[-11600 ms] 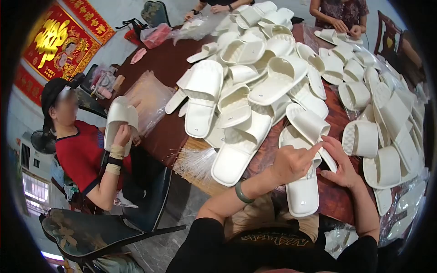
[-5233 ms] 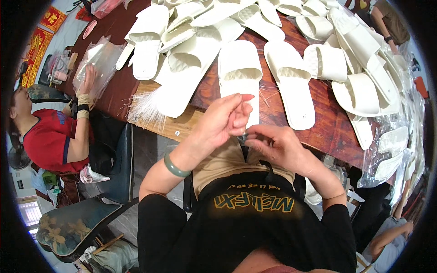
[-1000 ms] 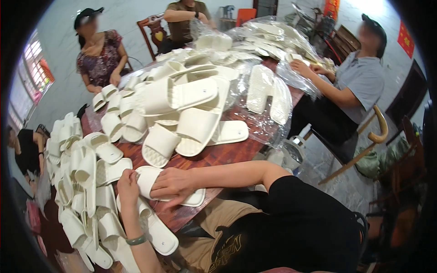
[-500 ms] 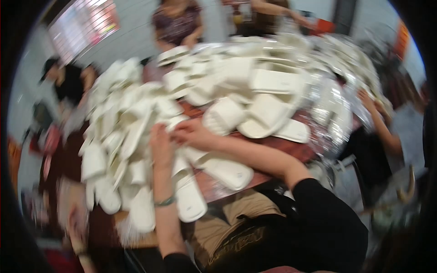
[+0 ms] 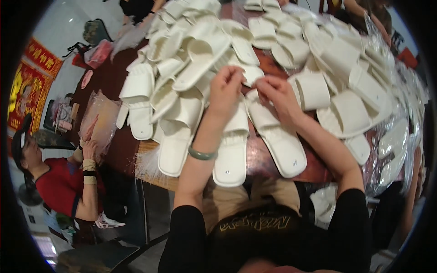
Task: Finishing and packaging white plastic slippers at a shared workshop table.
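Note:
My left hand (image 5: 226, 91) and my right hand (image 5: 278, 96) hover close together over the heap of white slippers, fingertips pinched and facing each other across a narrow gap. Whatever is between the fingers, if anything, is too small to make out. Below my left hand lies one white slipper (image 5: 230, 169), its sole toward me. A second slipper (image 5: 291, 160) lies under my right hand, angled outward. To the left of my left forearm rests another slipper (image 5: 172, 157). A green bangle (image 5: 202, 154) circles my left wrist.
Slippers pile up left and far; on the right, many lie in clear plastic (image 5: 391, 141). A bunch of thin clear plastic strands (image 5: 152, 164) sits at the table's near-left edge. At left, a person in red (image 5: 61, 186) handles a clear bag (image 5: 102, 120). Other people stand around the table.
The view has swung, bringing the left-hand person and red wall hangings fully in. My hands, nearly touching before, are now slightly apart. The slippers near me look much the same.

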Demonstrator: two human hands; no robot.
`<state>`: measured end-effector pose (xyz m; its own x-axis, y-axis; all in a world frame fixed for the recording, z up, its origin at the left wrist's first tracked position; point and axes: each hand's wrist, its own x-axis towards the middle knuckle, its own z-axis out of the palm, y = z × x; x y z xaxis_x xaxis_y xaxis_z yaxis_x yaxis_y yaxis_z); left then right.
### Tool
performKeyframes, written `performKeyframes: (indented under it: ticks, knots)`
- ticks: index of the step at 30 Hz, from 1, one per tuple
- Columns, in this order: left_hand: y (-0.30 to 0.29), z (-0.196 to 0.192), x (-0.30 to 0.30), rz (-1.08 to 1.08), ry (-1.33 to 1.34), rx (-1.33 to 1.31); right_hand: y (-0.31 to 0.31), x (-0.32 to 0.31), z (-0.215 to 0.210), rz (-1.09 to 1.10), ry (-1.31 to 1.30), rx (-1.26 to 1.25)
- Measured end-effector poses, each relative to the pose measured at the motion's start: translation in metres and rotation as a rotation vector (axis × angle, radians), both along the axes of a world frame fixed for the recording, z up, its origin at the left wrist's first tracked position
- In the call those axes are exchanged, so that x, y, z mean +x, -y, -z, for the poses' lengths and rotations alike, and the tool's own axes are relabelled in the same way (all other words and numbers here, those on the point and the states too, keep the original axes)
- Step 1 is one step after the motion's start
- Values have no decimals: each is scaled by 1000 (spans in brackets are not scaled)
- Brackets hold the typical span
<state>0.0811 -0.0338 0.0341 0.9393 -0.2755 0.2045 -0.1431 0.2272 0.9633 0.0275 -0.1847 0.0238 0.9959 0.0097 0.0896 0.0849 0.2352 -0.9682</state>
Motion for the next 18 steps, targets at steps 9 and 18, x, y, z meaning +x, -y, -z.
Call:
performKeyframes:
  ticks: [9, 18]
  knots:
    - [4, 2, 3, -34, 101, 20, 9, 5, 5, 34, 58, -290]
    - [-1, 0, -2, 54, 121, 8, 3, 4, 11, 209, 112, 176]
